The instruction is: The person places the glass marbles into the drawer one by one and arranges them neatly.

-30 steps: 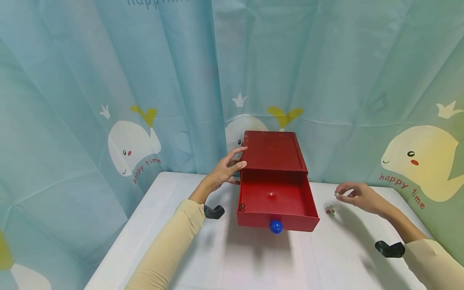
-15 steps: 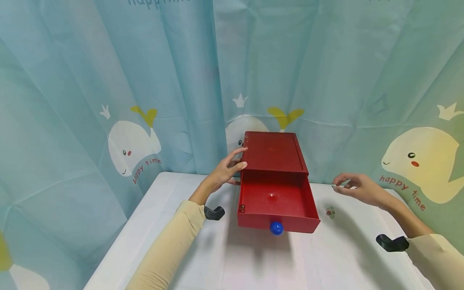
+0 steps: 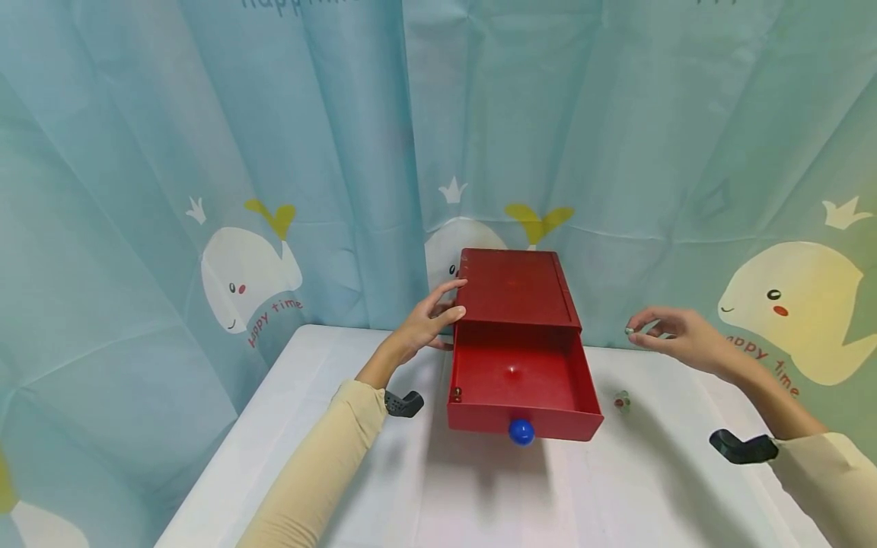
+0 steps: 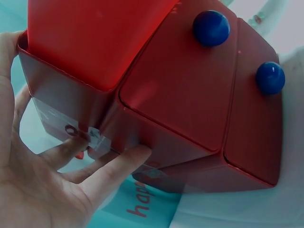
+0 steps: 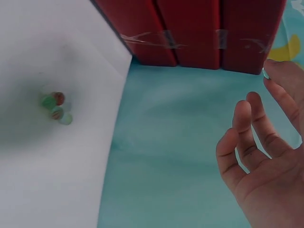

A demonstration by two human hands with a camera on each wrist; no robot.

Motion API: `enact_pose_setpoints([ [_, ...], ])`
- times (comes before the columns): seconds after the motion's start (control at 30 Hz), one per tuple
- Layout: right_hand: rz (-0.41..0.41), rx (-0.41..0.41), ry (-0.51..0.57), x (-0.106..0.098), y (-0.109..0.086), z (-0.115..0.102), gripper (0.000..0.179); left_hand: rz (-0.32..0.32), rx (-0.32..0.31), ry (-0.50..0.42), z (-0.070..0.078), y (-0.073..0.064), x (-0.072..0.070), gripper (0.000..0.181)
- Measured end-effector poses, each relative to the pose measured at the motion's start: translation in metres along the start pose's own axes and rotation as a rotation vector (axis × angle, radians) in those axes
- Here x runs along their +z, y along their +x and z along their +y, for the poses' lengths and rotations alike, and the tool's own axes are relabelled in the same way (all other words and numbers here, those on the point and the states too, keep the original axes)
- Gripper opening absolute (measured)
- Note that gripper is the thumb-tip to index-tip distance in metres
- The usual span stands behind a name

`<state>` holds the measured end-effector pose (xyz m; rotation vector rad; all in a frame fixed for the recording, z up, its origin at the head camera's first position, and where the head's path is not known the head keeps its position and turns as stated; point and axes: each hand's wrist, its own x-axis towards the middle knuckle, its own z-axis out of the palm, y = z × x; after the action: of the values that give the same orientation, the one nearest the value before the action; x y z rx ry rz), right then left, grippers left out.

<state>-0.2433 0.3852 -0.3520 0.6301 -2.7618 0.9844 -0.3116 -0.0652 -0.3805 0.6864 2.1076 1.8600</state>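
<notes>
A red drawer cabinet (image 3: 517,289) stands on the white table with its top drawer (image 3: 507,380) pulled out. My left hand (image 3: 421,323) rests against the cabinet's left side, its fingers spread along the wall. In the left wrist view two lower drawers with blue knobs (image 4: 211,28) are closed. My right hand (image 3: 685,339) is raised to the right of the cabinet. Between thumb and forefinger it pinches a small pale marble (image 3: 629,331), mostly hidden by the fingertips in the right wrist view. Small brown marbles (image 3: 457,393) lie in the open drawer's front left corner.
Several green and brown marbles (image 5: 57,107) lie in a cluster on the table, right of the drawer. A blue knob (image 3: 521,432) juts from the open drawer's front. Behind the table hangs a blue-green curtain (image 3: 356,152) printed with whales.
My right hand has risen from near the marble cluster, with the marble still pinched. The left hand and the drawer have stayed put.
</notes>
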Motion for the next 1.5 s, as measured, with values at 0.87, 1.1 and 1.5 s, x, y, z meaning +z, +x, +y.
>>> enact_pose_setpoints([
  [0.87, -0.049, -0.087, -0.032, -0.033, 0.025, -0.052, 0.015, 0.005, 0.003, 0.008, -0.001, -0.002, 0.000, 0.060],
  [1.1, -0.140, -0.125, -0.016, -0.042, 0.038, -0.074, 0.016, 0.001, 0.006, 0.013, -0.002, -0.002, 0.000, 0.060],
  [1.5, -0.273, -0.183, 0.008, -0.041, 0.061, -0.113, 0.011, 0.001, 0.007, 0.016, 0.001, -0.002, 0.001, 0.060],
])
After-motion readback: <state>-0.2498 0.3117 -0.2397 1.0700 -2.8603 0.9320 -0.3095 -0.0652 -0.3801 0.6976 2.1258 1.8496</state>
